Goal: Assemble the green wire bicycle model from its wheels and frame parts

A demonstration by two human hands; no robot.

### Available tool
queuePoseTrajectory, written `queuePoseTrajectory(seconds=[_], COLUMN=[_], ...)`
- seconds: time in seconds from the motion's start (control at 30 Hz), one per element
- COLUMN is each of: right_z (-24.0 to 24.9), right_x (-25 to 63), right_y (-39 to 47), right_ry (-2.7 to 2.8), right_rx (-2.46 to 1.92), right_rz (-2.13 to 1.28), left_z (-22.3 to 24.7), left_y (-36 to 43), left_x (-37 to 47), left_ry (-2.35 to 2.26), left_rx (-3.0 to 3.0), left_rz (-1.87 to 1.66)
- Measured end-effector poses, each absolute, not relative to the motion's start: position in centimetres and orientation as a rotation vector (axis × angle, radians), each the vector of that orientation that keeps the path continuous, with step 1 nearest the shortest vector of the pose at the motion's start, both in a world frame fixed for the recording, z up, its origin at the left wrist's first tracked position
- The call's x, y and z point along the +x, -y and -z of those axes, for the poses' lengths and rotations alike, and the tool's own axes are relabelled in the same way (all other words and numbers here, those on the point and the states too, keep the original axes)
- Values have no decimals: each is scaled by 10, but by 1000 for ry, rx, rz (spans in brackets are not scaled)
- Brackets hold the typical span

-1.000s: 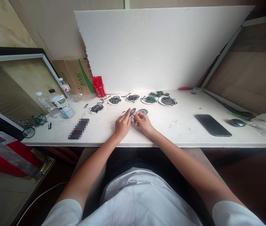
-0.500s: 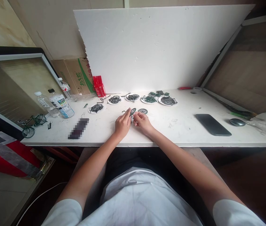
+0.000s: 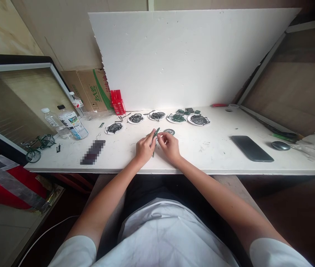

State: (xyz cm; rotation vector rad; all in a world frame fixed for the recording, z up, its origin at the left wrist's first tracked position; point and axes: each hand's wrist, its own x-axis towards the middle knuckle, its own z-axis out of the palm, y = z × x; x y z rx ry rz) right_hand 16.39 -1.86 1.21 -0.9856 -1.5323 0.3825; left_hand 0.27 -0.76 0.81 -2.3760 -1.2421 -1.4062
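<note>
Near the middle of the frame, a small green wheel (image 3: 156, 132) sits between both hands, pinched at their fingertips. The left hand (image 3: 145, 147) grips it from the left, the right hand (image 3: 169, 145) from the right. Just beyond, another wheel (image 3: 169, 131) lies flat on the white table (image 3: 215, 155). Farther back stand four plates (image 3: 157, 116) of parts. At middle right lies a black phone (image 3: 251, 148).

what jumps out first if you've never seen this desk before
Both hands, left hand and right hand, meet mid-table, pinching a small dark green wheel. Behind them runs a row of white plates heaped with dark parts, under a big white foam board. A finished toy bicycle stands at the table's left edge.
</note>
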Motion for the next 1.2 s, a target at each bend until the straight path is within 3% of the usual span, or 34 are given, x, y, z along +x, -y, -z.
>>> queuePoseTrajectory(seconds=[0.6, 1.2], right_z=[-23, -23], right_x=[164, 166], right_y=[12, 11], right_ry=[1312, 1285], right_rx=[-819, -780], right_rz=[-1059, -1245], left_z=[-9, -3], left_y=[8, 2], left_x=[1, 0], left_ry=[1181, 1187], left_rx=[-2427, -2424], left_rz=[1434, 1409])
